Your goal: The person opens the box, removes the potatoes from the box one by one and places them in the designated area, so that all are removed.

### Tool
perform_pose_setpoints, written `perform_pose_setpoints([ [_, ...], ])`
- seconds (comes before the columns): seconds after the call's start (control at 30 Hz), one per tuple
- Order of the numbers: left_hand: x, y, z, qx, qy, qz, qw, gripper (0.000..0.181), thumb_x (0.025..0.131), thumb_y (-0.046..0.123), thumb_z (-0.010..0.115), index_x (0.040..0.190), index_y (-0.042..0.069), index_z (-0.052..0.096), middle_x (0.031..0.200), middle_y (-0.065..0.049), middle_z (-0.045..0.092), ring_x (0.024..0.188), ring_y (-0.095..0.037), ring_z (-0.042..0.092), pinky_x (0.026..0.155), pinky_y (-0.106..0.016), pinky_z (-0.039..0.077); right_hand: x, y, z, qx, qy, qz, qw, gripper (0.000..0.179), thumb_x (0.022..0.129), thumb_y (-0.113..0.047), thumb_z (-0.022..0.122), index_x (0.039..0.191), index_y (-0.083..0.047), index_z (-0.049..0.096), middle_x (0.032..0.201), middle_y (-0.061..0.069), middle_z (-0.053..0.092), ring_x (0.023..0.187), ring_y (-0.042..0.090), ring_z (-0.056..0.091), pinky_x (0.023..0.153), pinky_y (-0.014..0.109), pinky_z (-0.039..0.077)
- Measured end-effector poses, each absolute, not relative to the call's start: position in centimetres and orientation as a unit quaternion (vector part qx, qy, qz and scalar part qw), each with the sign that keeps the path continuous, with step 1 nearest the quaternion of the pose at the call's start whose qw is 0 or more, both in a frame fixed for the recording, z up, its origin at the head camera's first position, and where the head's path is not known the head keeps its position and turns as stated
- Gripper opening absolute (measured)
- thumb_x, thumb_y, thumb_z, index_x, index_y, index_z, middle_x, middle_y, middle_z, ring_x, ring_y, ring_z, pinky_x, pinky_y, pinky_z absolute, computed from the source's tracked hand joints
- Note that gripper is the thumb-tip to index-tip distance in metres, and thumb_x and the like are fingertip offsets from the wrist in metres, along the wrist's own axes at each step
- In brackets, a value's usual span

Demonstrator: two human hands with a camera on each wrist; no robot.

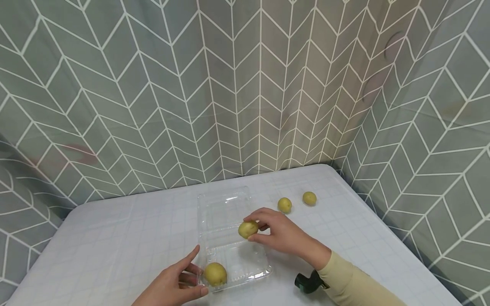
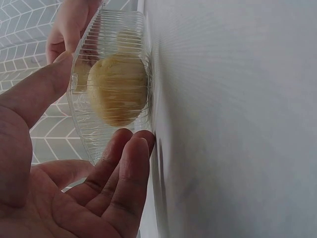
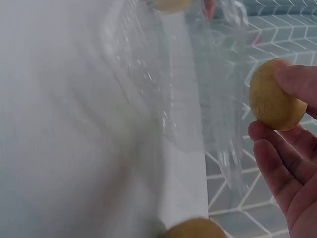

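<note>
My right hand [image 1: 281, 231] pinches a round yellow fruit [image 1: 248, 229] between thumb and fingertips, above the middle of a clear plastic clamshell box [image 1: 245, 278]. In the right wrist view, that fruit [image 3: 276, 95] shows smooth skin with fine specks. The box lies opened out, its lid [image 1: 223, 208] toward the back. Another yellow fruit [image 1: 215, 274] sits inside its front left corner. Spread around that corner is my left hand [image 1: 172, 278]; its fingers [image 2: 130, 171] lie against the ribbed outer wall, beside the fruit [image 2: 119, 91] seen through the plastic.
Two more yellow fruits, one [image 1: 284, 205] nearer and one [image 1: 309, 198] farther right, lie on the white-covered table [image 1: 126, 238] beyond my right hand. A black object [image 1: 308, 282] shows beside the right sleeve. Patterned curtains [image 1: 245, 93] hang behind and at the sides.
</note>
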State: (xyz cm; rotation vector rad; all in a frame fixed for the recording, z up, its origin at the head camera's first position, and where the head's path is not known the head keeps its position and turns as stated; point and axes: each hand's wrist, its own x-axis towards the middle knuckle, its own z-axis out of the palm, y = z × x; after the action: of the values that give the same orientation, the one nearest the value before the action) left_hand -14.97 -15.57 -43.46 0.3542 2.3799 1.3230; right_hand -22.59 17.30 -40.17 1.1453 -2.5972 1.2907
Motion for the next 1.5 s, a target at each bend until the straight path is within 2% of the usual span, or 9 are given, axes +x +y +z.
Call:
perform_pose_setpoints([
  [0.3, -14.9, -15.6, -43.6, 0.150, 0.846, 0.476, 0.187, 0.097, 0.085, 0.033, 0.079, 0.156, 0.000, 0.021, 0.110, -0.003, 0.062, 0.094, -0.015, 0.064, 0.078, -0.022, 0.052, -22.7, 19.8, -39.9, 0.341, -0.849, 0.400, 0.054, 0.042, 0.086, -0.020, 0.080, 0.124, -0.017, 0.065, 0.121, -0.009, 0.061, 0.094, 0.010, 0.066, 0.084, 0.031, 0.055],
  [0.57, -14.9, -15.7, -43.6, 0.147, 0.844, 0.479, 0.190, 0.098, 0.085, 0.033, 0.079, 0.156, -0.001, 0.021, 0.110, -0.004, 0.062, 0.094, -0.016, 0.064, 0.077, -0.023, 0.053, -22.7, 21.7, -40.1, 0.333, -0.852, 0.399, 0.066, 0.043, 0.086, -0.019, 0.080, 0.125, -0.014, 0.064, 0.114, -0.008, 0.060, 0.092, 0.011, 0.065, 0.083, 0.033, 0.055],
  [0.77, -14.8, -15.8, -43.8, 0.152, 0.842, 0.483, 0.188, 0.098, 0.085, 0.032, 0.079, 0.156, -0.001, 0.020, 0.111, -0.004, 0.061, 0.094, -0.014, 0.064, 0.077, -0.023, 0.053, -22.6, 23.0, -40.3, 0.315, -0.862, 0.390, 0.075, 0.043, 0.085, -0.016, 0.080, 0.125, -0.012, 0.064, 0.117, -0.005, 0.060, 0.091, 0.011, 0.064, 0.083, 0.034, 0.055],
  [0.97, -14.8, -15.8, -43.7, 0.152, 0.844, 0.479, 0.186, 0.098, 0.085, 0.032, 0.079, 0.156, -0.001, 0.021, 0.110, -0.004, 0.061, 0.094, -0.015, 0.064, 0.078, -0.022, 0.052, -22.7, 24.1, -40.7, 0.305, -0.867, 0.382, 0.097, 0.042, 0.085, -0.021, 0.081, 0.123, -0.012, 0.065, 0.114, -0.004, 0.062, 0.089, 0.012, 0.065, 0.080, 0.035, 0.056],
  [1.2, -14.8, -15.7, -43.6, 0.157, 0.847, 0.475, 0.180, 0.098, 0.085, 0.033, 0.079, 0.156, -0.001, 0.021, 0.110, -0.004, 0.061, 0.093, -0.012, 0.064, 0.079, -0.022, 0.052, -22.7, 25.7, -41.4, 0.296, -0.865, 0.389, 0.109, 0.044, 0.085, -0.017, 0.081, 0.124, -0.005, 0.064, 0.116, -0.002, 0.064, 0.088, 0.012, 0.067, 0.078, 0.038, 0.057],
  [1.5, -14.7, -15.6, -43.5, 0.163, 0.848, 0.474, 0.173, 0.097, 0.085, 0.034, 0.079, 0.156, 0.000, 0.022, 0.110, -0.003, 0.061, 0.093, -0.009, 0.063, 0.079, -0.022, 0.052, -22.5, 27.5, -41.8, 0.255, -0.886, 0.366, 0.122, 0.043, 0.083, -0.014, 0.082, 0.123, -0.010, 0.066, 0.114, -0.002, 0.064, 0.088, 0.009, 0.067, 0.077, 0.033, 0.057],
])
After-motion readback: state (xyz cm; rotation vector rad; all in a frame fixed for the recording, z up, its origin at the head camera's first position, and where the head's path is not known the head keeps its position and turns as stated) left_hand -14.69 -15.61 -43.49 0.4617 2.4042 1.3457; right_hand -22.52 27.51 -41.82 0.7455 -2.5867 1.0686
